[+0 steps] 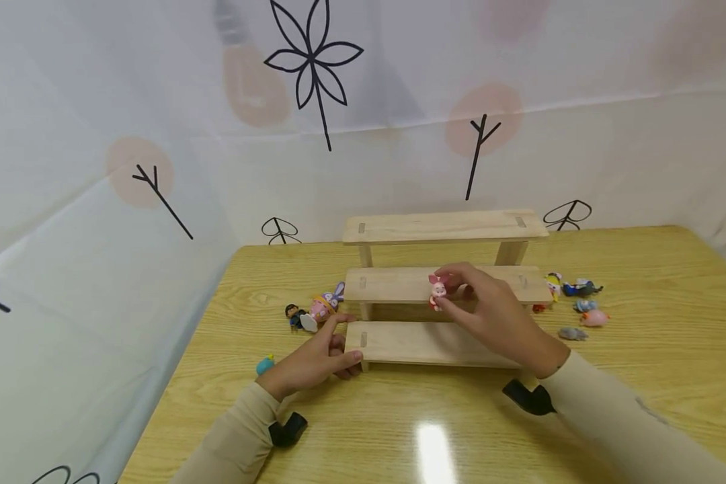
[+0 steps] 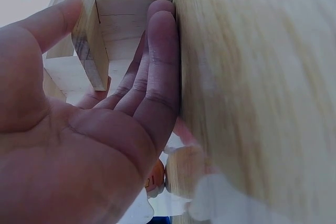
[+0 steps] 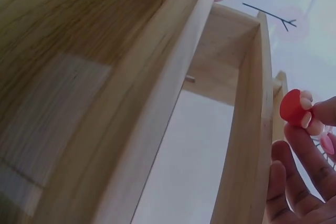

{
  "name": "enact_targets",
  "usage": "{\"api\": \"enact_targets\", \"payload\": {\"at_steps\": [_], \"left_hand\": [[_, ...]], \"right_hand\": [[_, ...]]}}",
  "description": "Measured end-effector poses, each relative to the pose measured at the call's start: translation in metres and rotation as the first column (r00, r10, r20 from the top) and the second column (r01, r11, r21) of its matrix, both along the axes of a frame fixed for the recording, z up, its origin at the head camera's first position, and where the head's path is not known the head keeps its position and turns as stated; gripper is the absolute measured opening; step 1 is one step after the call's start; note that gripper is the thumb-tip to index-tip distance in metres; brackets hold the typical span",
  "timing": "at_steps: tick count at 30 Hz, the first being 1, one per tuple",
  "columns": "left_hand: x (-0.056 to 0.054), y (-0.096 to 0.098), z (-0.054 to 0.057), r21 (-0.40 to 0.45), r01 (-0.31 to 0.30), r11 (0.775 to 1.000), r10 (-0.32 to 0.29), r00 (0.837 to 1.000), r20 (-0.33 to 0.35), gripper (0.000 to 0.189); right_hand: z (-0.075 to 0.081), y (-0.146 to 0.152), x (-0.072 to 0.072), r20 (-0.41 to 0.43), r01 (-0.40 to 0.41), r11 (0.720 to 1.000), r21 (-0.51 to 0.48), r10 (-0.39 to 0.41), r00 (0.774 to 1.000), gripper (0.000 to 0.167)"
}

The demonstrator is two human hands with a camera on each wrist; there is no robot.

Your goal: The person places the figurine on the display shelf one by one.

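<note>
A three-tier wooden display stand sits on the table. My right hand pinches a small pink piglet figurine between thumb and fingertips, upright at the front of the middle tier. In the right wrist view the red underside of the figurine shows beside the stand's board. My left hand holds the left end of the lowest tier, its thumb at the front edge and index finger towards the back. Seen from the left wrist, the other fingers lie extended below the board, along the tabletop.
Left of the stand lie a rabbit-eared figurine, a dark-haired figurine and a blue toy. Several more figurines lie to the right, among them a pink one and a grey one. Patterned cloth hangs behind the table.
</note>
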State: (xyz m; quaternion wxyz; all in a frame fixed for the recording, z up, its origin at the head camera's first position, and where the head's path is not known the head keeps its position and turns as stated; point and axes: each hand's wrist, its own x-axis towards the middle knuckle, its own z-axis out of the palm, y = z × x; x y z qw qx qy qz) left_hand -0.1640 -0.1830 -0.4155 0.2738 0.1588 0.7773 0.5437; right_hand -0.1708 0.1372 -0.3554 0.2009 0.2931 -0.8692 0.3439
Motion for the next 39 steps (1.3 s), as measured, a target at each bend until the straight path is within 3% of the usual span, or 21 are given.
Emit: {"api": "enact_targets", "payload": {"at_steps": [4,14,25,39], "left_hand": [[0.0,0.0,-0.001,0.005,0.004,1.0,-0.004,1.0,0.002,0.071],[0.0,-0.001,0.0,0.02,-0.003,1.0,0.002,1.0,0.015,0.071],[-0.001,-0.002,-0.001,-0.03,-0.003,1.0,0.003,1.0,-0.005,0.073],[-0.002,-0.003,-0.003,-0.019,-0.004,1.0,0.004,1.0,0.005,0.072]], "right_hand": [[0.001,-0.008,-0.004,-0.005,-0.016,1.0,-0.011,0.016,1.0,0.038],[0.004,-0.033,-0.017,0.075,-0.053,0.998,-0.03,0.056,0.996,0.034],[0.005,-0.059,-0.03,0.128,-0.086,0.995,-0.046,0.091,0.988,0.035],[0.004,-0.08,-0.037,0.113,-0.102,0.994,-0.042,0.106,0.988,0.032]]}}
